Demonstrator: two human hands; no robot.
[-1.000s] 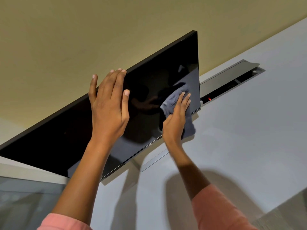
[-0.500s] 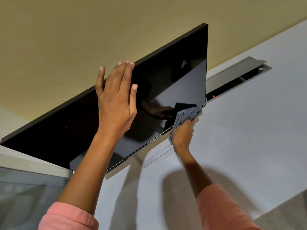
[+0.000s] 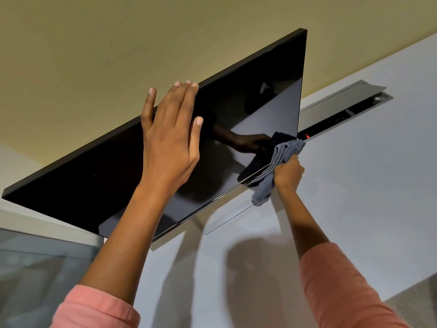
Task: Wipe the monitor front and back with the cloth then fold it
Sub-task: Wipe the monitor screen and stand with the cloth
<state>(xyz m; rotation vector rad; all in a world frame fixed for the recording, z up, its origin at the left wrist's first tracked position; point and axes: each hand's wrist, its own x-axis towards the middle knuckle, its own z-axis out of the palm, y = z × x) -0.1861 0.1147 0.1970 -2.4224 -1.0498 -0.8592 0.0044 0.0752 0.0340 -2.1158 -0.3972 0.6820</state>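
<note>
Left hand (image 3: 170, 140) flat, fingers straight, steadying glossy black flat monitor (image 3: 248, 110) w/ right hand (image 3: 287, 174) clenching bunched grey cloth (image 3: 272, 171) at its lower corner.

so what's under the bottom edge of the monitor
Below the monitor a silver stand base lies on the white desk, and the grey cloth held by the right hand hangs past the edge. The stand's neck is hidden behind the screen.
</note>
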